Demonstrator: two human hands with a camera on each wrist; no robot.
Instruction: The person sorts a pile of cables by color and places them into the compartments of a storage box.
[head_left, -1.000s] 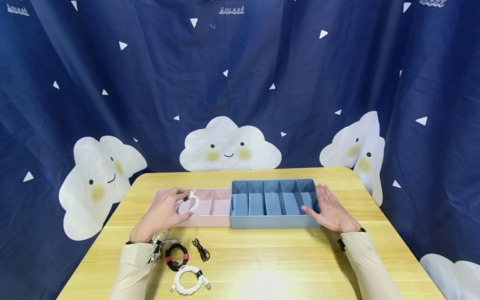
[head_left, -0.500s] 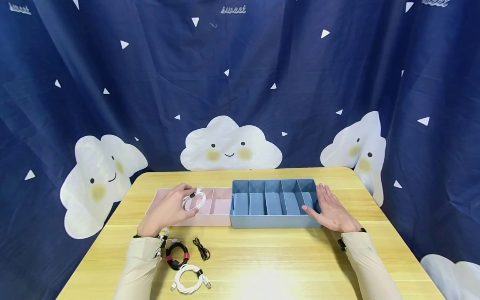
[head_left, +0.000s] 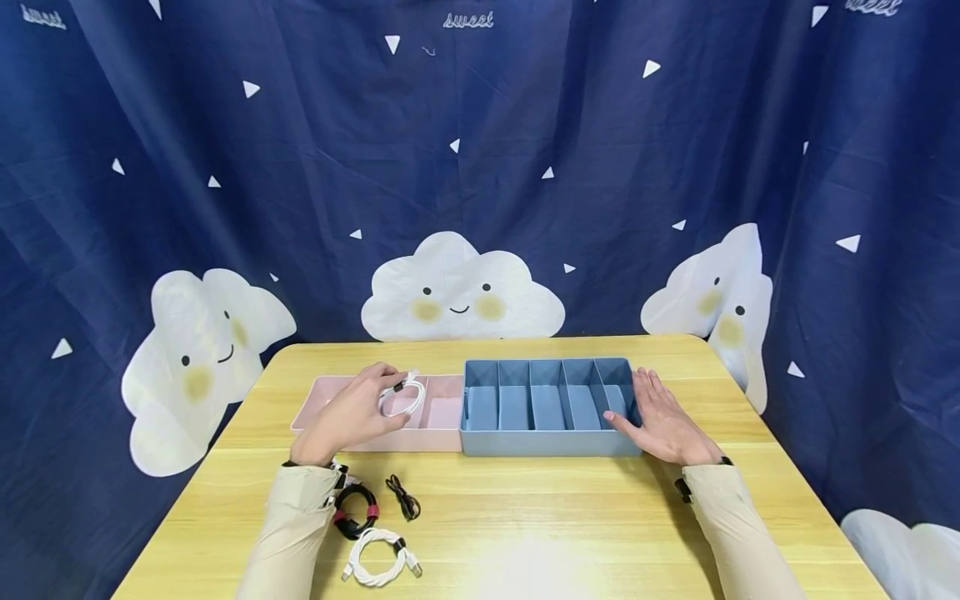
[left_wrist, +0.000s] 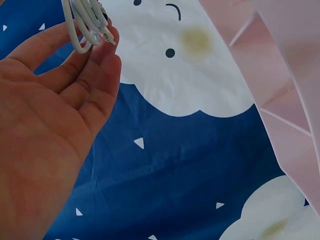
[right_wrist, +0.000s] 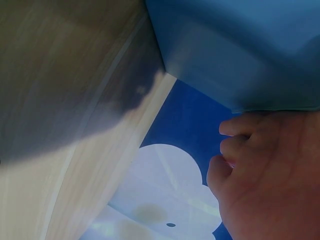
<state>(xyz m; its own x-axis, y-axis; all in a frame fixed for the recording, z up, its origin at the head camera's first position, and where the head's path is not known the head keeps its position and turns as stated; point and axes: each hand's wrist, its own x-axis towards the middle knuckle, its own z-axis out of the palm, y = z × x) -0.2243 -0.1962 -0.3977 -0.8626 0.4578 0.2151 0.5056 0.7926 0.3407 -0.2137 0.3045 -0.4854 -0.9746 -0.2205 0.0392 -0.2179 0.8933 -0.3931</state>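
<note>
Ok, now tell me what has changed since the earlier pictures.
The left hand has moved to the right over the pink tray, carrying the coiled white cable along. Nothing was newly taken or let go. The right hand stays at the right end of the blue tray; neither tray nor the small black cable has shifted.

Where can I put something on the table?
The biggest bare patch of wooden table is in front of the blue divided box, between the small black cable and right sleeve. A strip lies behind that and the pink divided box. It's crowded beside the left sleeve, where coiled cables lie.
</note>
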